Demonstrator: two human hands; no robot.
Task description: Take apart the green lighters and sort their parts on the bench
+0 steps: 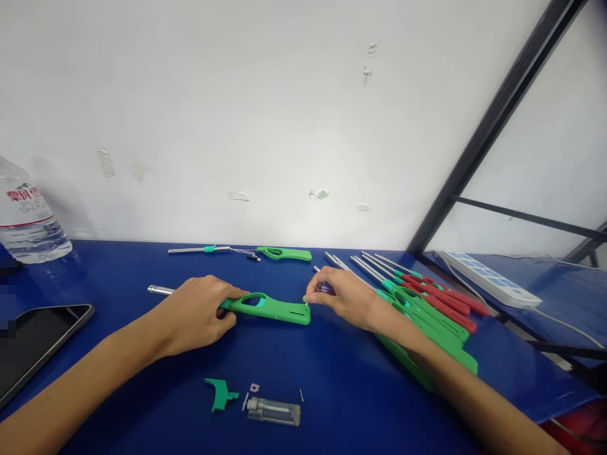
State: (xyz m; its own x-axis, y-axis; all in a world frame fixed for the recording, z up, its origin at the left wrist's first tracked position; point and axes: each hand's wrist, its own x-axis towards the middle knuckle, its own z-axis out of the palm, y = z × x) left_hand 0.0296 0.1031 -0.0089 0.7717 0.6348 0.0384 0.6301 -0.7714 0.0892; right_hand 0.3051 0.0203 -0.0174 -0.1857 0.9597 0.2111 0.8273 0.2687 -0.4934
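Note:
A green long-nosed utility lighter (277, 309) lies on the blue table, its metal tube pointing left. My left hand (196, 313) is closed around it where the tube meets the handle. At the handle's right end, my right hand (346, 297) pinches a tiny pale piece (306, 303) between thumb and forefinger; its kind is too small to tell. Nearer me lie a clear fuel tank (275, 412), a teal trigger (220, 395), a small pale bracket (255, 387), a thin pale rod (245, 401) and a small pin (301, 395).
Behind the lighter lie a green handle half (284, 254) and a metal tube (192, 250) with wires. Several green lighters (439, 316) and red lighters (446, 294) lie at right, partly under my right arm. A phone (42, 344), water bottle (31, 215) and power strip (490, 278) flank the area.

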